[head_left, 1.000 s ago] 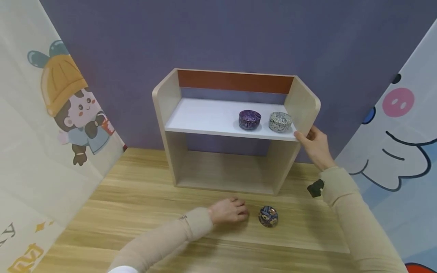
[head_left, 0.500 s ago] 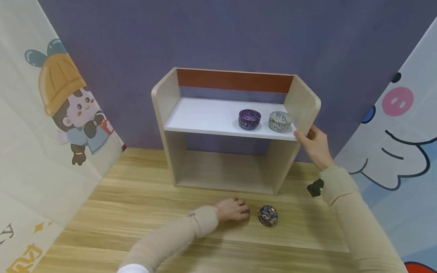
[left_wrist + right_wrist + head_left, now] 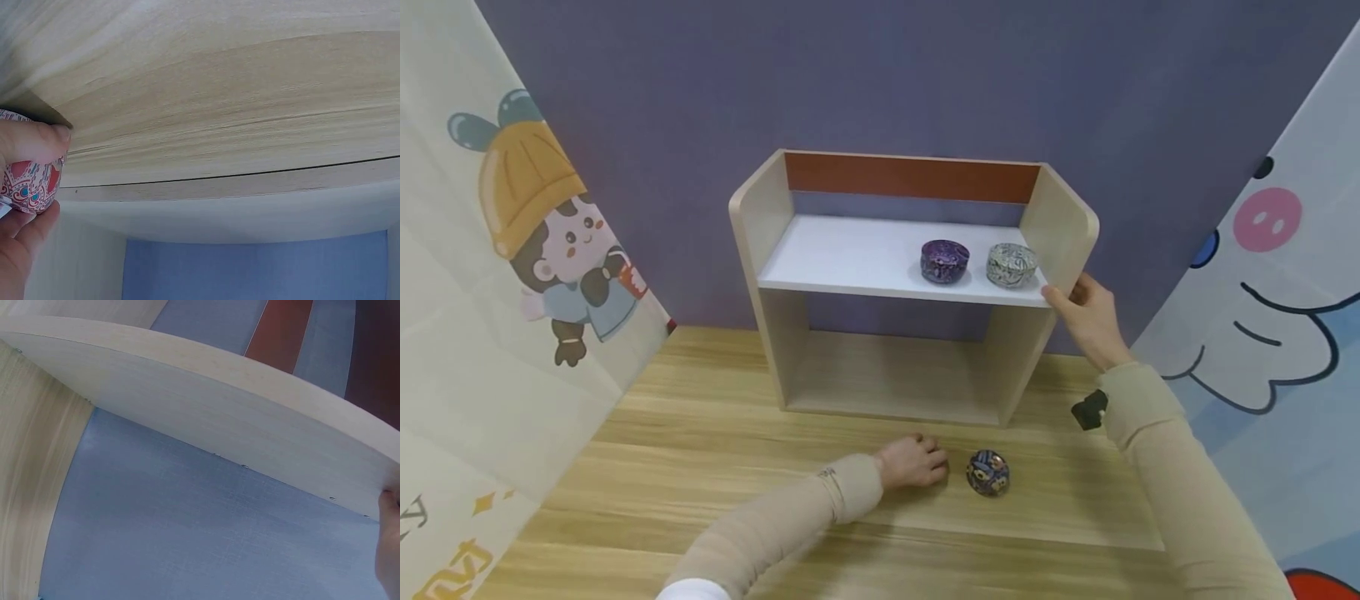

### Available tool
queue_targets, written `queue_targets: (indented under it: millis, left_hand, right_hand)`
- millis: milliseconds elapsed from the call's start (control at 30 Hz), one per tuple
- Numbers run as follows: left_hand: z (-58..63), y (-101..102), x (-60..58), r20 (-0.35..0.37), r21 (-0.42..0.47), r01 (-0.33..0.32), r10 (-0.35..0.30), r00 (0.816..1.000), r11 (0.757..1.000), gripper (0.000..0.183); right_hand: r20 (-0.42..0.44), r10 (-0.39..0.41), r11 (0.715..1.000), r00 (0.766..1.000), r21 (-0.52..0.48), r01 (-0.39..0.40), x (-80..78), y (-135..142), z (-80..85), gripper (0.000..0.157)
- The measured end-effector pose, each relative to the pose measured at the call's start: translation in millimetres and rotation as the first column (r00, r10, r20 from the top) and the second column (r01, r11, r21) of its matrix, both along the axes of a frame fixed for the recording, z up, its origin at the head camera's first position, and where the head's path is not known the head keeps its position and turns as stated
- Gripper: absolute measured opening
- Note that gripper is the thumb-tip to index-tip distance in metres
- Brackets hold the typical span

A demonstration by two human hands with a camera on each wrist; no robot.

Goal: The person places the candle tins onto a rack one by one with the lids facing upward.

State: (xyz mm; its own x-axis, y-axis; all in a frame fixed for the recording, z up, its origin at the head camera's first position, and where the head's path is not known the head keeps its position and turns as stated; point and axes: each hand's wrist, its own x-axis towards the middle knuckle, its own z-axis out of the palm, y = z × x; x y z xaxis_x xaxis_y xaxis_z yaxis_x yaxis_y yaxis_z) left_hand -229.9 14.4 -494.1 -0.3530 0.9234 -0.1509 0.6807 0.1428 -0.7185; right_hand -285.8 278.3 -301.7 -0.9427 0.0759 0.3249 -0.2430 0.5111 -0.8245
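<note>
My left hand (image 3: 913,461) is low over the table in front of the shelf unit. In the left wrist view its thumb and fingers grip a small round tin (image 3: 31,184) with a red, white and blue pattern; the head view hides this tin under the hand. Just right of that hand, a dark blue patterned tin (image 3: 988,472) rests on the table. My right hand (image 3: 1088,321) grips the right side panel of the wooden shelf unit (image 3: 887,375), thumb at its front edge. On the white upper shelf stand a purple tin (image 3: 945,262) and a silver-white patterned tin (image 3: 1011,265).
A small black object (image 3: 1088,410) lies on the wood-grain table (image 3: 700,433), beside my right sleeve. Behind the unit hangs a blue-grey backdrop (image 3: 910,75), with cartoon-printed sheets on the left and right.
My left hand has shifted slightly right over the table, toward the blue tin, then stayed there. My right hand keeps its grip on the side panel. The head view has tilted a little.
</note>
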Motion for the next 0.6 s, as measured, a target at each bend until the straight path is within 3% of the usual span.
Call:
queue_targets:
  millis: [333,600]
  left_hand:
    - [2.0,-1.8,0.6,-0.015,-0.001,-0.028,0.028,0.999,1.000,0.035]
    - [1.9,5.8,-0.8,0.054,0.104,-0.092,0.087,0.995,0.990,0.037]
  right_hand:
    - [-0.006,0.011,1.000,1.000,-0.013,-0.011,-3.1,-3.5,-1.6,0.059]
    - [-0.008,-0.008,1.000,1.000,0.001,0.008,-2.4,2.0,-1.6,0.060]
